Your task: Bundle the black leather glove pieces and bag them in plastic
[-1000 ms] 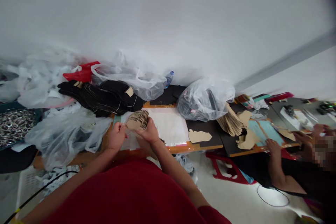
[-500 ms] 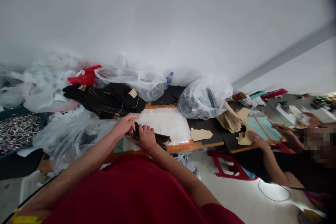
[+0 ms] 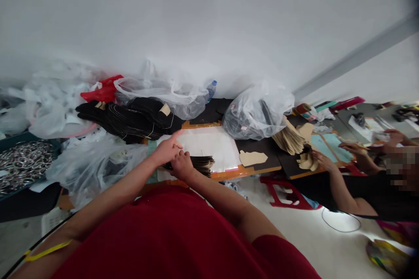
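On a white sheet (image 3: 209, 141) in front of me lies a stack of thin dark cut pieces (image 3: 203, 164) with paler edges, fanned toward the right. My right hand (image 3: 182, 165) is closed over the stack's left part, its fingers bent. Against it, my left hand (image 3: 167, 150) has its index finger stretched out and its other fingers curled by the stack's left end. What those curled fingers hold, if anything, is hidden. Tied bundles of black cut pieces (image 3: 131, 117) lie just beyond my left hand.
Clear plastic bags (image 3: 253, 117) stand along the wall, near a water bottle (image 3: 211, 91). At left is a bin of metal rings (image 3: 26, 163). A beige cut piece (image 3: 252, 158) lies to the right. Farther right a co-worker's hand (image 3: 322, 160) handles beige pieces (image 3: 307, 161); a red stool (image 3: 284, 194) stands below.
My left hand has moved slightly right, up against my right hand, with its index finger now stretched out. The dark end that rose between the hands is now covered. The view has shifted slightly.
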A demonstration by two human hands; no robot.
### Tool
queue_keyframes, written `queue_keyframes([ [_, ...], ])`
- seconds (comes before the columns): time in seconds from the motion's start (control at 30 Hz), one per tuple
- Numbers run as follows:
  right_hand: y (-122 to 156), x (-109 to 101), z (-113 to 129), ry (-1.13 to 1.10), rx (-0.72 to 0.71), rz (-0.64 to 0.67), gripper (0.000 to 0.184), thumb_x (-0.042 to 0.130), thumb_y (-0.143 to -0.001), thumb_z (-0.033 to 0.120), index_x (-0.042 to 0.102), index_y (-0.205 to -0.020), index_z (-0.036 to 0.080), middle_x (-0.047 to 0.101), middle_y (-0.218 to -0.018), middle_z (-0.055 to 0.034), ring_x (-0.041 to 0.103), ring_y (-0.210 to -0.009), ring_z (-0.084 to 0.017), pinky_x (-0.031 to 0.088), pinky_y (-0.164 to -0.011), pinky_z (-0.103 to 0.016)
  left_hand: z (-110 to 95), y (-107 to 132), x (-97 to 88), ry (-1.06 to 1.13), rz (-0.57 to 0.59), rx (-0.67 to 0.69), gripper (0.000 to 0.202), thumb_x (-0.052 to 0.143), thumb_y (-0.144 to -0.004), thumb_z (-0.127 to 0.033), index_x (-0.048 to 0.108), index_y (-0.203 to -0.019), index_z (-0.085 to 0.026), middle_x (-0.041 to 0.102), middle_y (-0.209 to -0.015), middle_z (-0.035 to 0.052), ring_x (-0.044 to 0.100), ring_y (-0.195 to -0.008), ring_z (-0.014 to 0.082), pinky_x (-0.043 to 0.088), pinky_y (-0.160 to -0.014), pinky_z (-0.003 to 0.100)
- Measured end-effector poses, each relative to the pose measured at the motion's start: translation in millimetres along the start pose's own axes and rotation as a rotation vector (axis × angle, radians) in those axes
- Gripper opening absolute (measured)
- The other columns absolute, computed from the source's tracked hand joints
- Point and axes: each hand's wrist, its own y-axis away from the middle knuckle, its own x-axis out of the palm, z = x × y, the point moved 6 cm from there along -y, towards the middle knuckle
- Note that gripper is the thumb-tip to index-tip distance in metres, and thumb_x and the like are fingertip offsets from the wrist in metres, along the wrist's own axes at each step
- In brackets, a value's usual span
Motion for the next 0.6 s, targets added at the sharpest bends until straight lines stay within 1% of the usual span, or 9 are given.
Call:
queue_keyframes([
  [0.1,-4,4,-23,-0.074,0.132,0.010,0.061,0.070,-0.100,0.050,0.058,-0.149,0.016,0.064,-0.144,-0.0225,0.061,-0.131,-0.039,0.048,-0.108,-0.055,-1,29,16.9,-0.249,0.088,0.190,0.070,0.061,-0.081,-0.015,0.070,-0.149,-0.029,0.082,-0.104,0.0042,0.073,-0.099,0.0270,0.050,-0.091,0.034],
  [0.17,-4,2,-47,-0.150,0.307,-0.013,0.068,0.068,-0.100,0.056,0.054,-0.150,0.013,0.064,-0.142,-0.0241,0.065,-0.126,-0.039,0.051,-0.104,-0.053,15,47,21.3,-0.271,0.067,0.167,0.061,0.058,-0.086,-0.018,0.071,-0.145,-0.028,0.081,-0.106,0.0050,0.072,-0.098,0.0265,0.049,-0.093,0.035],
  [0.23,-4,-4,-62,-0.216,0.421,-0.037,0.079,0.072,-0.095,0.062,0.050,-0.152,0.011,0.063,-0.142,-0.0256,0.065,-0.128,-0.040,0.053,-0.103,-0.052,36,58,24.0,-0.217,0.060,0.090,0.059,0.059,-0.084,-0.020,0.072,-0.141,-0.024,0.079,-0.107,0.0061,0.071,-0.092,0.0249,0.052,-0.091,0.035],
  [0.3,-7,-11,-64,-0.267,0.440,-0.051,0.085,0.077,-0.090,0.064,0.048,-0.151,0.012,0.062,-0.145,-0.0257,0.064,-0.132,-0.041,0.053,-0.106,-0.053,49,61,23.9,-0.149,0.031,0.059,0.053,0.060,-0.083,-0.023,0.072,-0.134,-0.020,0.078,-0.110,0.0080,0.071,-0.095,0.0249,0.054,-0.093,0.036],
  [0.37,-12,-17,-57,-0.312,0.419,-0.051,0.082,0.077,-0.091,0.061,0.048,-0.150,0.013,0.062,-0.147,-0.0249,0.064,-0.134,-0.041,0.053,-0.107,-0.053,49,57,21.4,-0.137,-0.004,0.098,0.046,0.059,-0.087,-0.027,0.072,-0.130,-0.019,0.077,-0.115,0.0107,0.071,-0.103,0.0269,0.054,-0.099,0.039],
  [0.43,-15,-22,-50,-0.348,0.394,-0.039,0.076,0.076,-0.093,0.056,0.048,-0.150,0.014,0.062,-0.147,-0.0239,0.064,-0.135,-0.040,0.053,-0.108,-0.052,40,55,19.6,-0.223,0.001,0.204,0.041,0.058,-0.091,-0.030,0.073,-0.128,-0.019,0.077,-0.120,0.0130,0.070,-0.114,0.0303,0.051,-0.109,0.045],
  [0.5,-16,-27,-47,-0.371,0.385,-0.034,0.076,0.076,-0.092,0.054,0.047,-0.150,0.014,0.062,-0.148,-0.0236,0.064,-0.136,-0.040,0.053,-0.109,-0.053,30,56,16.5,-0.323,0.000,0.331,0.041,0.058,-0.093,-0.029,0.075,-0.130,-0.021,0.075,-0.132,0.0146,0.065,-0.131,0.0344,0.042,-0.122,0.053],
  [0.57,-14,-33,-50,-0.407,0.394,-0.044,0.082,0.080,-0.088,0.058,0.047,-0.150,0.014,0.061,-0.149,-0.0242,0.063,-0.138,-0.041,0.052,-0.110,-0.054,30,58,3.3,-0.316,-0.128,0.368,0.048,0.064,-0.091,-0.030,0.072,-0.137,-0.022,0.068,-0.150,0.0155,0.052,-0.149,0.0376,0.030,-0.132,0.057],
  [0.6,-13,-35,-53,-0.431,0.401,-0.054,0.086,0.082,-0.085,0.060,0.048,-0.150,0.014,0.061,-0.149,-0.0246,0.062,-0.139,-0.042,0.052,-0.111,-0.054,36,57,-7.2,-0.240,-0.232,0.316,0.057,0.068,-0.090,-0.032,0.066,-0.146,-0.023,0.060,-0.160,0.0160,0.046,-0.156,0.0386,0.027,-0.134,0.059],
])
